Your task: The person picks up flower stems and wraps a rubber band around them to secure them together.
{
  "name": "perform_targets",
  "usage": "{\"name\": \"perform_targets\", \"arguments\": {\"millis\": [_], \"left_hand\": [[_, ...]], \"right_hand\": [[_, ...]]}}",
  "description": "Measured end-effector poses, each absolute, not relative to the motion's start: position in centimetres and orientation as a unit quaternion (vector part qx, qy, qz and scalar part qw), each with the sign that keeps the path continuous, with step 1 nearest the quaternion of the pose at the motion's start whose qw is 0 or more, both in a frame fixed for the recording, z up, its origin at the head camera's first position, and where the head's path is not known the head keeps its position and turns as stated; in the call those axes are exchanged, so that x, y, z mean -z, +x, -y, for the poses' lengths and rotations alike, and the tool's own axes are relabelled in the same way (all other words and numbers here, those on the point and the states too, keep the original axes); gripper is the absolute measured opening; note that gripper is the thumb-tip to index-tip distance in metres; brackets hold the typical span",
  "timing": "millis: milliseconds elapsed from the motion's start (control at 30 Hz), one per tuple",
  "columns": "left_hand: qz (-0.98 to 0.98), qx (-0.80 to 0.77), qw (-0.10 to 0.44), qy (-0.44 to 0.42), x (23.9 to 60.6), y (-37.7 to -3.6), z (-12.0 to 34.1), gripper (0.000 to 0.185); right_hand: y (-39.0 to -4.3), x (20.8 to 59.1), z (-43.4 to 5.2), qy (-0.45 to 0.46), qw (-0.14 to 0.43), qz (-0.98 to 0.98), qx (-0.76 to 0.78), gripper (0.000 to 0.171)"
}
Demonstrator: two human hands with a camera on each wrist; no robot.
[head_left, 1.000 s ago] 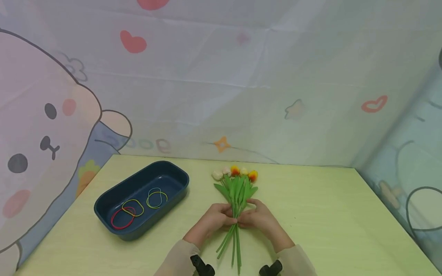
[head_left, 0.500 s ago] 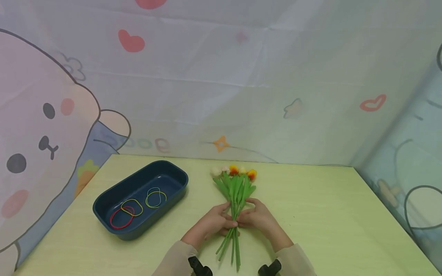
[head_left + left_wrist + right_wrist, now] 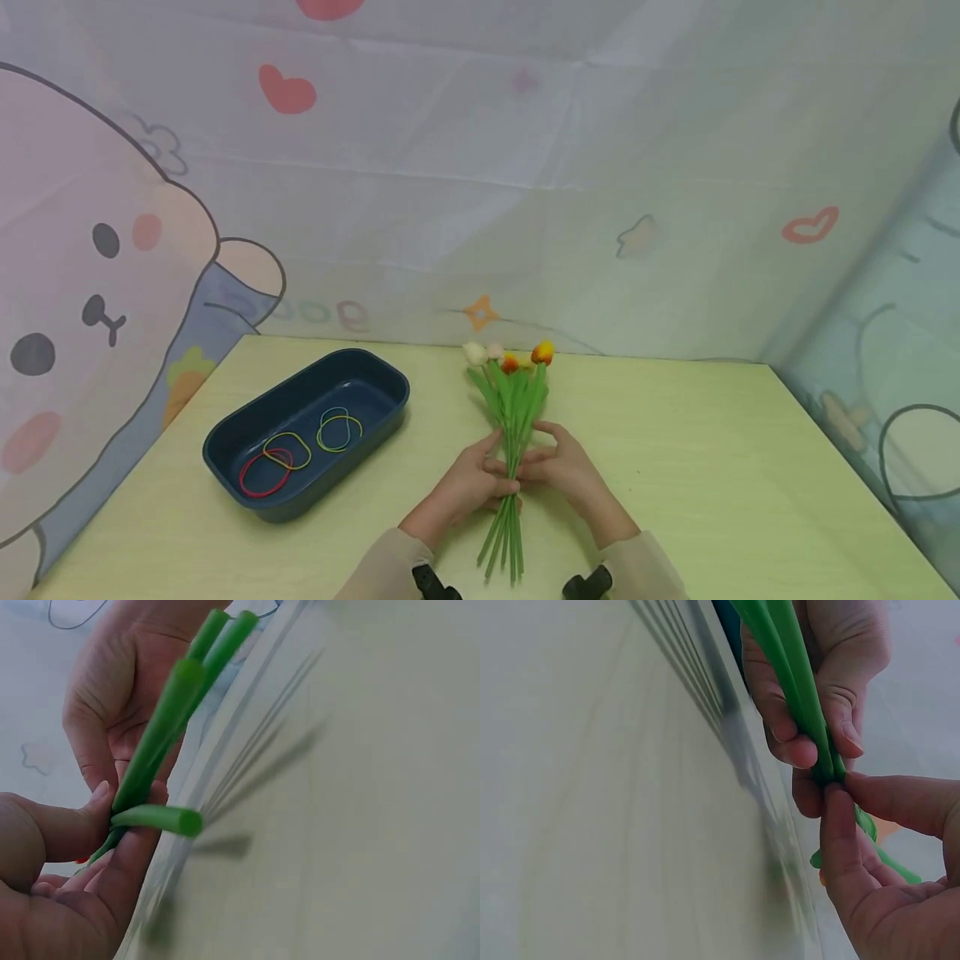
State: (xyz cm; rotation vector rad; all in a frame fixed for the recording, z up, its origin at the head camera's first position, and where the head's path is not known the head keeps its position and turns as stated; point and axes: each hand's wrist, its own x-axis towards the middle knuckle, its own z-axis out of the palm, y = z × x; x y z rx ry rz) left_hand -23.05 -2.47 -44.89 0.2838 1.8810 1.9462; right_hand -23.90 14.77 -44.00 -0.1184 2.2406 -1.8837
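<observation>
A bunch of tulips (image 3: 516, 408) with white, pale pink and orange-yellow heads stands over the middle of the table, leaves fanned below the blooms. My left hand (image 3: 474, 477) holds the green stems, thumb across their front. From the other side my right hand (image 3: 564, 468) pinches the same stems just beside it. The left wrist view shows the stems (image 3: 154, 742) between the left thumb and fingers, their cut ends spreading apart. In the right wrist view the right thumb and index finger (image 3: 841, 832) close on the stems near the left hand's fingers.
A dark blue oblong tub (image 3: 303, 500) stands to the left on the pale yellow table (image 3: 712, 483). Inside lie several rubber bands, including a red one (image 3: 251, 493) and a yellow one (image 3: 309, 454). A printed cloth backdrop (image 3: 450, 150) rises behind the table.
The flower heads have risen slightly and shifted closer to the backdrop. The lower stem ends have drawn closer together. Both hands stay on the stems; the tub and bands have not moved.
</observation>
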Motion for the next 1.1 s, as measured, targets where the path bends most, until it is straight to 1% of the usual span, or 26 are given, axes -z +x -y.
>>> {"name": "perform_targets", "arguments": {"millis": [333, 567, 700, 833, 1100], "left_hand": [[-0.683, -0.705, 0.158, 0.109, 44.4, -22.9, 2.4, 0.088], [-0.686, -0.705, 0.139, 0.113, 43.2, -22.5, 2.5, 0.088], [-0.683, -0.708, 0.135, 0.116, 42.4, -22.2, 2.6, 0.089], [-0.677, -0.713, 0.135, 0.119, 42.3, -22.0, 2.7, 0.089], [-0.671, -0.712, 0.148, 0.147, 42.2, -21.6, 3.0, 0.088]], "right_hand": [[-23.5, 42.8, -14.5, -0.049, 0.090, -0.768, 0.632, 0.078], [-23.2, 41.8, -14.8, -0.071, 0.088, -0.771, 0.627, 0.070], [-23.1, 41.3, -15.2, -0.093, 0.098, -0.773, 0.620, 0.068], [-23.0, 41.1, -15.5, -0.127, 0.113, -0.769, 0.616, 0.064], [-23.2, 41.1, -16.1, -0.156, 0.131, -0.766, 0.610, 0.046]]}}
